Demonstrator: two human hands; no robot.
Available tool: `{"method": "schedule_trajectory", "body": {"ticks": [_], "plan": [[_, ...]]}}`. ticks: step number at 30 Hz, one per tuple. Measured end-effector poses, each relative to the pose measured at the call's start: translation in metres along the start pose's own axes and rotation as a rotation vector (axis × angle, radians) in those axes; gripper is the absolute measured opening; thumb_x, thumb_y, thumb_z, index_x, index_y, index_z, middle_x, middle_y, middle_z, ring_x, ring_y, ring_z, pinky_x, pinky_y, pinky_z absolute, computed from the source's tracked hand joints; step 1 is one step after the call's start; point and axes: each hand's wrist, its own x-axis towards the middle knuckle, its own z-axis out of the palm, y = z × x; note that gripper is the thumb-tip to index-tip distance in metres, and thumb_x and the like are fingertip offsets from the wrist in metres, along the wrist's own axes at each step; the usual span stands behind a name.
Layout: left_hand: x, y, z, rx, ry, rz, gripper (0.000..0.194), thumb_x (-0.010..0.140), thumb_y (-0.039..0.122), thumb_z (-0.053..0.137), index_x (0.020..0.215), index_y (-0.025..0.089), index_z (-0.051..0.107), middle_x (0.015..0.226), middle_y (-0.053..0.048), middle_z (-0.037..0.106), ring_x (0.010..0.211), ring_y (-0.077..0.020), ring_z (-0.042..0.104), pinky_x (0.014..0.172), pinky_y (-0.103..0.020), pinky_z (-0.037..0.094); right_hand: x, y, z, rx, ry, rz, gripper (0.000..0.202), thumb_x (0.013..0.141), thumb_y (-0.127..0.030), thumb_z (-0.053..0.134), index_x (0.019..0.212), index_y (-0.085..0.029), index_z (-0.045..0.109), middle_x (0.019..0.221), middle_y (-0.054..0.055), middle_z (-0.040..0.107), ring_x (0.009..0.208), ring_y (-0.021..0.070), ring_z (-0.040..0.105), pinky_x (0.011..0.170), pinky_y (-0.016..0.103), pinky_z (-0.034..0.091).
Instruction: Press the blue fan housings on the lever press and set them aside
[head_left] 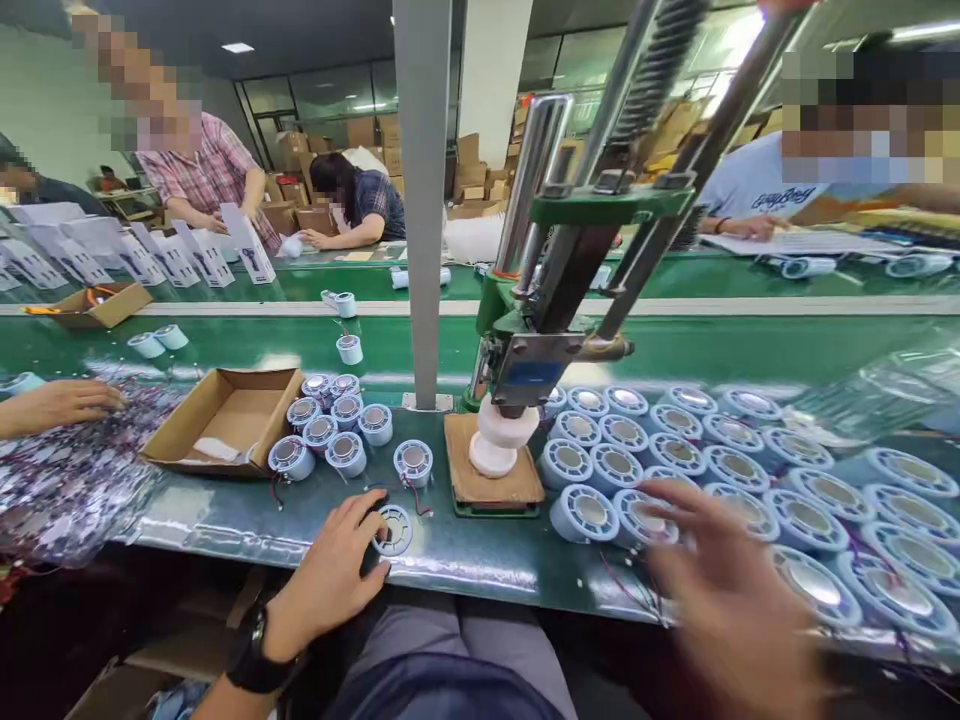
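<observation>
My left hand [337, 560], with a dark watch on its wrist, curls its thumb and fingers around the left side of a slotted light-blue plastic ring [406, 531] at the table's front edge. Just behind it stands a light-blue round motor-like unit [413, 462] with a silver disc on top and thin wires. On the right my right hand [727, 590], smeared by motion, is over the near side of several similar round units [585, 513]. Whether its fingers touch one cannot be made out. Between the hands, a hand press [529, 360] has a white round pressing head [508, 425] above a white round base piece [491, 458].
Left of the press are a cluster of similar units [346, 453], an open cardboard box [232, 410] and a pile of wired small parts [82, 470]. Another person's hand [67, 405] reaches over that pile. A grey post [426, 200] rises behind; co-workers sit across the green bench.
</observation>
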Motion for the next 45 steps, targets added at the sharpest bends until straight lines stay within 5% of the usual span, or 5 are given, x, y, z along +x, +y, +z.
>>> {"method": "schedule_trajectory", "body": {"ticks": [4,7,17,26,45], "plan": [[0.0,-0.005,0.004,-0.057,-0.014,0.006,0.022,0.08,0.018,0.062,0.101,0.022,0.058,0.138,-0.011,0.059,0.127,-0.0318,0.052,0.103,-0.053,0.048,-0.022,-0.081,0.139,0.147,-0.473,-0.215,0.054,0.083,-0.021,0.062,0.136,-0.024,0.054,0.145,0.015,0.044,0.136,0.0333,0.046,0.107,0.054,0.049],[-0.004,-0.008,0.019,-0.065,0.067,-0.066,0.03,0.083,0.026,0.068,0.111,0.022,0.058,0.127,-0.011,0.065,0.121,-0.0318,0.056,0.101,-0.053,0.049,-0.012,-0.104,0.19,0.108,-0.577,-0.144,0.051,0.08,-0.011,0.065,0.13,-0.017,0.059,0.138,0.019,0.048,0.132,0.0339,0.049,0.107,0.055,0.047],[-0.012,-0.012,0.017,-0.232,0.219,-0.26,0.041,0.082,0.028,0.07,0.121,0.023,0.058,0.122,-0.009,0.068,0.114,-0.0276,0.063,0.1,-0.047,0.052,-0.062,-0.062,0.113,0.307,-0.554,-0.227,0.058,0.08,-0.011,0.056,0.136,-0.023,0.05,0.131,0.01,0.056,0.123,0.0205,0.059,0.102,0.032,0.054],[0.022,0.056,0.009,-0.137,0.188,0.031,0.057,0.083,0.025,0.068,0.137,0.023,0.048,0.125,-0.01,0.069,0.111,-0.0281,0.067,0.094,-0.043,0.057,-0.087,-0.047,0.132,0.33,-0.406,-0.081,0.078,0.072,-0.009,0.056,0.147,-0.02,0.038,0.136,0.008,0.059,0.124,0.0206,0.06,0.105,0.035,0.054],[0.027,0.058,0.02,-0.476,0.118,-0.068,0.057,0.088,0.024,0.063,0.141,0.028,0.045,0.134,-0.008,0.06,0.124,-0.0269,0.055,0.107,-0.045,0.046,-0.086,-0.045,0.129,0.291,-0.494,-0.115,0.085,0.078,-0.005,0.053,0.157,-0.022,0.025,0.14,0.009,0.055,0.127,0.0207,0.059,0.104,0.034,0.054]]}}
